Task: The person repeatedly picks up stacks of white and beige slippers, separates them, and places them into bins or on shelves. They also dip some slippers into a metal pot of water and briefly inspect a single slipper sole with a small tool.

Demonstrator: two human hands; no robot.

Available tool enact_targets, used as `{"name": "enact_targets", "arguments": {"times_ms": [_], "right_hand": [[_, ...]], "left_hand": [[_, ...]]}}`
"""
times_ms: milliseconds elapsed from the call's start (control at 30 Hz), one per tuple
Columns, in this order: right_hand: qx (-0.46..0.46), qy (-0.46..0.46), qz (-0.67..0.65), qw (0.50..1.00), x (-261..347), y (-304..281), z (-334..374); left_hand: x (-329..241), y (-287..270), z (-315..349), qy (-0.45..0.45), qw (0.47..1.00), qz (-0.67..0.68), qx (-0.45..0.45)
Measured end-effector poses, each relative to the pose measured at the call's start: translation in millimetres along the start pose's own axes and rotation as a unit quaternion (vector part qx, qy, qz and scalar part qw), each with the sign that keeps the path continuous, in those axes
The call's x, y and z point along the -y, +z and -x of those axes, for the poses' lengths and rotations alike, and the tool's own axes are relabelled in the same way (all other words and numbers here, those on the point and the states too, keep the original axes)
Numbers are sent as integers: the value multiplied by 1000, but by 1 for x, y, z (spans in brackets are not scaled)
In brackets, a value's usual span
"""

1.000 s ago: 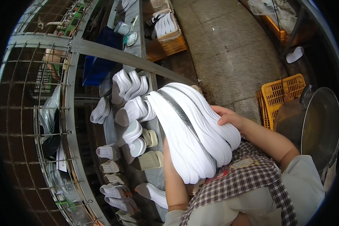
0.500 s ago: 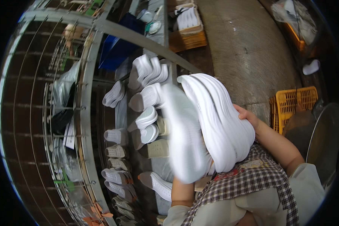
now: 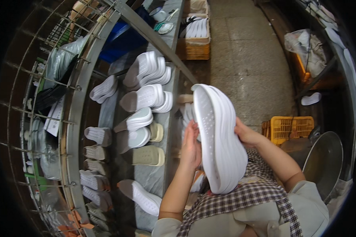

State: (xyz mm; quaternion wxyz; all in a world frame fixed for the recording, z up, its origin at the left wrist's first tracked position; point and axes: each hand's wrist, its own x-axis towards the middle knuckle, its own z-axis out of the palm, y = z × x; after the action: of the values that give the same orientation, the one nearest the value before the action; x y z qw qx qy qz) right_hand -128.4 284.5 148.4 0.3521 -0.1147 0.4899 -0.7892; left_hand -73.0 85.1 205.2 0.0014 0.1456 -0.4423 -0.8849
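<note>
Long aisle of grey floor (image 3: 245,51), grey worktop (image 3: 151,177) on the left, more soles (image 3: 148,96) along it. Stack of white soles (image 3: 225,142) stands on end, tilted, above the checked apron (image 3: 261,193). Right hand (image 3: 248,133): fingers clamped on its right edge. Left hand (image 3: 190,148): fingers extended at its left side; contact unclear. Judged risk: loosely nested layers could slide apart if the right grip slackens.
</note>
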Motion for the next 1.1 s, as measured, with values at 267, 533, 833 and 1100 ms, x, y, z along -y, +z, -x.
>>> {"name": "enact_targets", "arguments": {"times_ms": [267,533,833,1100], "right_hand": [[-4,-12,-115,993,18,41,9],[91,48,-512,853,47,9,16],[120,-8,-552,825,42,3,42],[128,-4,-542,831,47,7,38]], "left_hand": [[62,-55,-3,-73,994,-80,-24],[-13,-5,15,37,968,-250,-14],[-53,30,37,58,953,-296,3],[-51,27,40,84,953,-289,19]]}}
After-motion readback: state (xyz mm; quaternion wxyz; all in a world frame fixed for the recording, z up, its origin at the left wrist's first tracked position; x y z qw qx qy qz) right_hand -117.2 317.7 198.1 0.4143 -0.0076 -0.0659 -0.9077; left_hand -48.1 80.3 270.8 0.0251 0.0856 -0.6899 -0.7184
